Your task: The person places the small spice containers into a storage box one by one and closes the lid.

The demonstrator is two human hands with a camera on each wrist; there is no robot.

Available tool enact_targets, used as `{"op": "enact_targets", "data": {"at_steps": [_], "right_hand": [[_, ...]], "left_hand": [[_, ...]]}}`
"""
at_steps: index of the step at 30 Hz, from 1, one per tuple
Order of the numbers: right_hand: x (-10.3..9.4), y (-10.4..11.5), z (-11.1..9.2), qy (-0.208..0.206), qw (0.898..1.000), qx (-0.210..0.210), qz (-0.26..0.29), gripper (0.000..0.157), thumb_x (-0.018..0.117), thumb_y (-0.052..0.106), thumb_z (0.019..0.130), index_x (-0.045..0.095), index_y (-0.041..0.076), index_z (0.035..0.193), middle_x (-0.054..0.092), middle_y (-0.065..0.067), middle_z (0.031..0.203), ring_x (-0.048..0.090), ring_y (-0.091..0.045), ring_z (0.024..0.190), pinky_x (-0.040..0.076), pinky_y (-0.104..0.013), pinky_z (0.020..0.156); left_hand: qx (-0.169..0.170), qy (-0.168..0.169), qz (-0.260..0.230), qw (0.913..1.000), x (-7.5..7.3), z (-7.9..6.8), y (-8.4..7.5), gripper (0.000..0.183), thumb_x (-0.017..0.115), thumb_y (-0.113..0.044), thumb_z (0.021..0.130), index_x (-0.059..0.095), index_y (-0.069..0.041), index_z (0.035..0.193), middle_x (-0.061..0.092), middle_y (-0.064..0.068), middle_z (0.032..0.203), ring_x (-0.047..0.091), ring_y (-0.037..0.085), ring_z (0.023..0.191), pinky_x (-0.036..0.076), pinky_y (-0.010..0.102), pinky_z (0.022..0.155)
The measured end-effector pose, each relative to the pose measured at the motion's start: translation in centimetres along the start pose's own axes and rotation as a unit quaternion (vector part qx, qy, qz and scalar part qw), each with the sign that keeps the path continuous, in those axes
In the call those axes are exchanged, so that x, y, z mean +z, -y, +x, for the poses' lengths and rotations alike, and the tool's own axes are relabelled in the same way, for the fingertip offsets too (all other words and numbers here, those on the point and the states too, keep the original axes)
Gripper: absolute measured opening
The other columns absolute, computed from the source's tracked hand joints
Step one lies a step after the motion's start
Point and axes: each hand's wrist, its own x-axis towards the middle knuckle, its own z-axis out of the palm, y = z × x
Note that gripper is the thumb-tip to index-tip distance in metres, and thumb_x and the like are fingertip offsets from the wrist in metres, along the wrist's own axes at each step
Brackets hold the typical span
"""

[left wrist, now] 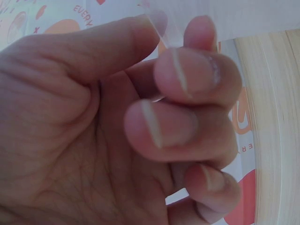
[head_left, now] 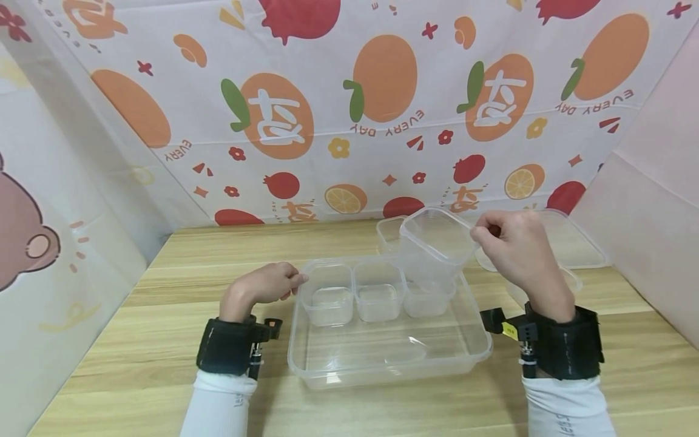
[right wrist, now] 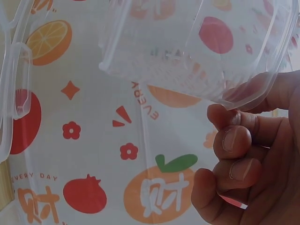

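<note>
A large clear plastic box (head_left: 393, 358) lies on the table, with a row of three small clear containers along its far side: a left one (head_left: 330, 312), a middle one (head_left: 378, 306) and a right one (head_left: 425, 305). My left hand (head_left: 269, 283) pinches clear plastic at the box's far left corner between thumb and forefinger (left wrist: 199, 35). My right hand (head_left: 516, 246) pinches the rim of another small clear container (head_left: 437, 233), held tilted above the right one and partly covering it. In the right wrist view, that container (right wrist: 187, 51) hangs from thumb and forefinger; the other fingers are curled.
Behind the raised container stands another small clear container (head_left: 386, 233). A flat clear lid-like piece (head_left: 573, 243) lies at the back right, and a smaller clear piece (head_left: 570, 279) is partly hidden by the right wrist. A fruit-printed cloth (head_left: 338, 170) hangs behind the wooden table (head_left: 218, 255).
</note>
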Motion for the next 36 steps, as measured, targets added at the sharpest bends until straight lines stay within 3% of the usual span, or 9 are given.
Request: {"op": "enact_targets", "data": {"at_steps": [15,36], "right_hand": [[1.0,2.3,0.9,0.037,0.999,-0.032,0.002,0.018,0.054,0.002,0.08,0.062,0.008,0.065,0.044,0.002,0.049,0.037,-0.015,0.047,0.033,-0.031,0.044],[1.8,3.3,1.4,0.041,0.997,-0.072,0.009,0.016,0.054,0.002,0.078,0.062,0.007,0.065,0.045,0.002,0.048,0.037,-0.014,0.047,0.035,-0.031,0.044]], "left_hand": [[-0.001,0.004,0.005,1.0,0.0,0.0,0.1,0.027,0.043,-0.026,0.096,0.056,-0.006,0.083,0.043,0.002,0.062,0.038,0.017,0.056,0.032,0.031,0.054],[-0.005,0.004,0.005,1.0,-0.1,0.1,0.1,0.026,0.043,-0.026,0.096,0.056,-0.006,0.084,0.043,0.003,0.062,0.038,0.017,0.056,0.032,0.031,0.054]]}}
